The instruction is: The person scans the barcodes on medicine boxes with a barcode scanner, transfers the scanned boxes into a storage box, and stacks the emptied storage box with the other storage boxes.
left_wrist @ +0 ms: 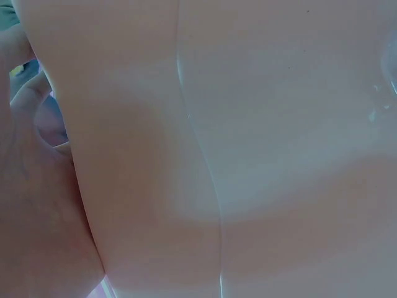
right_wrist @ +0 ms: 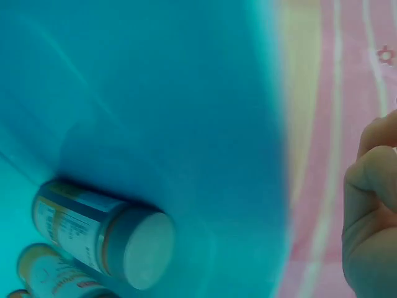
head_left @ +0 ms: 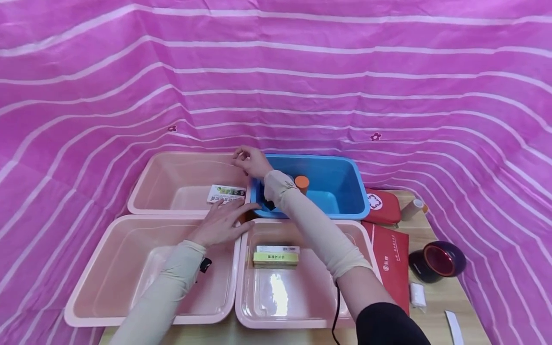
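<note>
- A curtained-off tabletop work station; what kind of room lies beyond it cannot be told
- Pink striped cloth (head_left: 276, 62) hangs along the far side and down left and right, booth-like
- A wood-grain table (head_left: 442, 298) carries three pink tubs (head_left: 142, 256) and, beyond the near-right one, a blue tub (head_left: 345, 189)
- Labelled cartons (head_left: 276, 260) and bottles (right_wrist: 71, 231) lend a medicine-store look

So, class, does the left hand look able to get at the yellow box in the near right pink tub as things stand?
Probably yes: the left hand is close to the open pink tub, nothing covers the yellow box, and the right forearm lies to the box's right.
</note>
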A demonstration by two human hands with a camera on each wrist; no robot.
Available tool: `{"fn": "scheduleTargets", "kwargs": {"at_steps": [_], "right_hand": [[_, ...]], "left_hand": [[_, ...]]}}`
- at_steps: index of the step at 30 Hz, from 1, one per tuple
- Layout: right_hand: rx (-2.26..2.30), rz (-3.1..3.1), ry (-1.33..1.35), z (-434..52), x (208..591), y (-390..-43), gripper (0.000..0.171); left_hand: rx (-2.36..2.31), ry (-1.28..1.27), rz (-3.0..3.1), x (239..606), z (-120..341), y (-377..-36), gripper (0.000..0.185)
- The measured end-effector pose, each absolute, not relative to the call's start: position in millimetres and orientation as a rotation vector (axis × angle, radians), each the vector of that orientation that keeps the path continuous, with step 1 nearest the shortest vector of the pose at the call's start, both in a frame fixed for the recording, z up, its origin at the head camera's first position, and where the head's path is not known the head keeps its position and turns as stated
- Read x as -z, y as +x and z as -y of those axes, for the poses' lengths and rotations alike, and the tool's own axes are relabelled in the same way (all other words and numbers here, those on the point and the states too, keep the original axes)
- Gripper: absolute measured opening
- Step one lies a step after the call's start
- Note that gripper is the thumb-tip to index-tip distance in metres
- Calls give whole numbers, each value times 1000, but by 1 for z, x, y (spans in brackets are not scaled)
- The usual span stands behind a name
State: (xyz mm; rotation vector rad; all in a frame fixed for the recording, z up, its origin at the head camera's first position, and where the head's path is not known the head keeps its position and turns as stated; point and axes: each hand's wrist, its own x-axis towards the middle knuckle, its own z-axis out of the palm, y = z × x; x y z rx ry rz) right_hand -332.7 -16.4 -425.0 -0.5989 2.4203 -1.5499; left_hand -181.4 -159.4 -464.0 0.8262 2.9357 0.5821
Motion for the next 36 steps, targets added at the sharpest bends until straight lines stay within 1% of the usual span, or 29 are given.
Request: {"fn": "scheduleTargets", "kwargs": {"at_steps": [5,10,15,17,20,24,27,31,36], "right_hand": [[1539,-2366,-718,1,397,-309,16],[1466,-2329,-844,-29,377,-272,19],[1360,-2253,-925,-64,377,-234,9],[1258,-2262,-942,-77,382,-220,10],[1068,-2288,-933,-93,393,-200,15],[880,-2271,-907,-105,420,-182,16],[753,-2305,-942,-107,444,-174,15],[505,-2454,-968,-107,471,-166,19],[325,-2569,-984,-104,487,-159,28]], "left_hand": [[-580,834,-2943,462,164,-181,50],[-557,856,-2950,460,168,-183,51],[-569,845,-2943,458,170,-183,53],[-561,834,-2942,459,172,-184,54],[-560,818,-2933,459,173,-186,54],[-568,798,-2918,458,175,-187,53],[-577,785,-2914,457,176,-187,54],[-589,770,-2904,456,176,-185,54],[-596,760,-2889,456,175,-184,54]]}}
